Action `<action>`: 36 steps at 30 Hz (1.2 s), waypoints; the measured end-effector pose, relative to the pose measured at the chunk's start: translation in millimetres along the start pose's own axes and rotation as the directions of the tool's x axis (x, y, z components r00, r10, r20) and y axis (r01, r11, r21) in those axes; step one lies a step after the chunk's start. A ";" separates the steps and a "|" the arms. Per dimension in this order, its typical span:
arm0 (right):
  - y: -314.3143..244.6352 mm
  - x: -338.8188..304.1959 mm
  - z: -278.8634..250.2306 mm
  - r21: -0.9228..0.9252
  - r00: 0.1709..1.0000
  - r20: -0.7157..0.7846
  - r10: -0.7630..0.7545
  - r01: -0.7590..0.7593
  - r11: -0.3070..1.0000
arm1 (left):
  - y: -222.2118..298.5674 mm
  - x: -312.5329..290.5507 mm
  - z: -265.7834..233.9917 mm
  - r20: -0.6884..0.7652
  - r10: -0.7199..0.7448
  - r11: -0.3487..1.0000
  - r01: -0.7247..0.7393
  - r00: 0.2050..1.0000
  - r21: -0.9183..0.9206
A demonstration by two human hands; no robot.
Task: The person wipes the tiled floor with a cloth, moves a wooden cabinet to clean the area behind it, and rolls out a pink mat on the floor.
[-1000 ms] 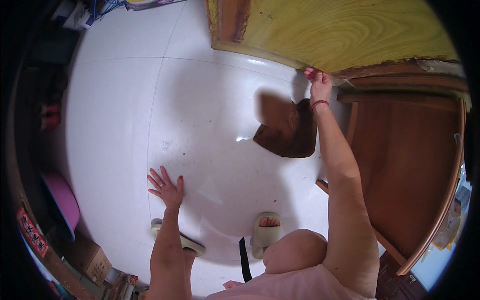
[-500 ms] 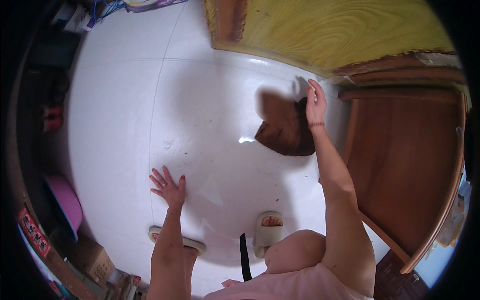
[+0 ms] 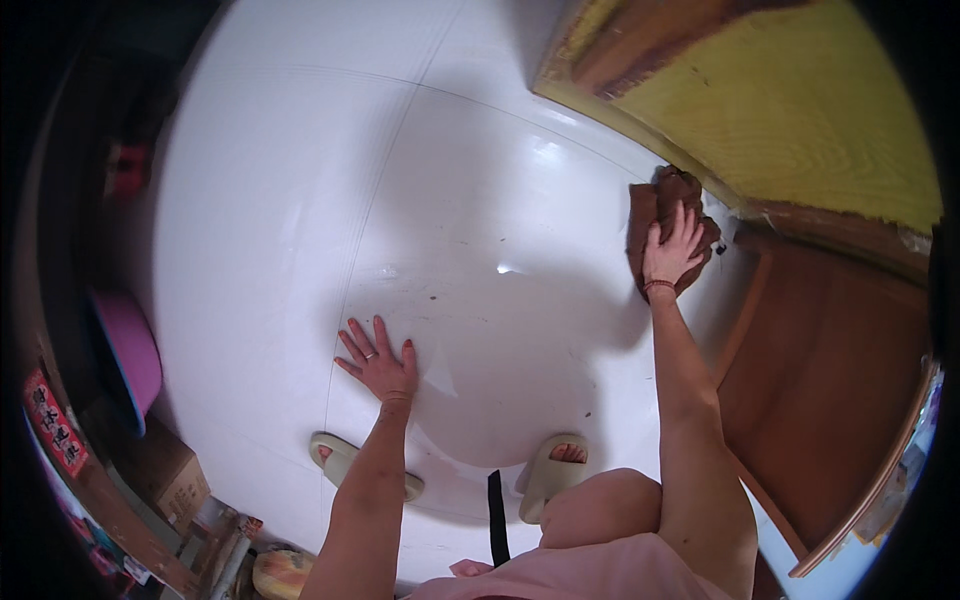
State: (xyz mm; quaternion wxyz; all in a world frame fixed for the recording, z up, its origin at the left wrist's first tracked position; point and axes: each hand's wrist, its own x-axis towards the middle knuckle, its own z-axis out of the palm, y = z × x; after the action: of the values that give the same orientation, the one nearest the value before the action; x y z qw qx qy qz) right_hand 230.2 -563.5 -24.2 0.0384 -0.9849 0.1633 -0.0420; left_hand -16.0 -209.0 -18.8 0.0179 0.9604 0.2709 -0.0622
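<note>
On the white tiled floor point(image 3: 270, 220), a crumpled brown cloth point(image 3: 645, 225) lies close to the foot of the yellow wooden panel. My right hand point(image 3: 678, 243) rests flat on top of the cloth, its fingers spread and pointing toward the panel; its palm hides part of the fabric. Farther left, my left hand point(image 3: 382, 368) is planted on the floor with fingers splayed and nothing in it. Small dark specks of dirt point(image 3: 433, 297) are scattered on the tiles between the two hands.
A yellow wooden panel point(image 3: 790, 120) with brown trim borders the floor at the far right. Beside it stands a brown wooden piece of furniture point(image 3: 825, 390). Along the left edge are a pink basin point(image 3: 130, 345) and a cardboard box point(image 3: 175, 480). Slippers point(image 3: 548, 482) are on my feet.
The brown cloth, blurred and spread left of my right hand before, is now bunched under that hand's palm against the panel's foot. The view has turned; my left hand stays on the floor.
</note>
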 end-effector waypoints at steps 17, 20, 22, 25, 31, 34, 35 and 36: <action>-225.5 -31.8 1.5 0.228 0.551 -0.059 -0.833 0.820 0.526 | -0.6 -0.3 -12.4 0.031 -0.026 0.996 0.028 0.999 -0.087; -212.2 -96.6 -3.2 0.392 0.289 -0.049 -0.956 0.886 0.247 | -0.3 -0.7 -6.5 -0.003 -0.010 0.997 0.010 1.000 -0.071; -193.4 -150.5 -5.7 0.499 0.151 -0.056 -0.987 0.861 0.104 | -3.4 -0.5 -4.9 0.015 -0.034 0.994 0.035 0.999 -0.106; -184.5 -171.9 -32.2 0.832 0.010 0.078 -0.997 0.551 0.071 | -1.5 2.1 -13.9 0.109 -0.049 0.997 0.055 0.993 -0.052; -248.9 -50.0 -43.0 0.820 0.631 -0.195 -0.750 0.525 0.228 | -6.6 -2.0 -9.8 0.006 -0.050 0.994 0.050 0.999 -0.099; -278.7 37.3 -0.7 0.592 0.734 -0.350 -0.582 0.655 0.470 | -1.8 0.4 -14.4 0.020 -0.030 0.991 0.032 0.999 -0.128; -285.6 52.6 13.9 0.537 0.831 -0.222 -0.510 0.540 0.648 | 0.3 1.1 -13.6 0.025 -0.026 0.990 0.030 0.999 -0.141; -296.5 51.9 34.0 0.369 0.860 -0.186 -0.474 0.509 0.778 | 0.7 2.0 -12.5 0.031 -0.025 0.988 0.029 0.999 -0.149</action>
State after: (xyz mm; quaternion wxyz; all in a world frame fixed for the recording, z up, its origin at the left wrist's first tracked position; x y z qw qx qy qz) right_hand 376.8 -298.5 -27.9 0.2228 -0.9606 -0.1102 -0.1241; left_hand -12.6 -207.7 -6.6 0.0926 0.9516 0.2876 -0.0559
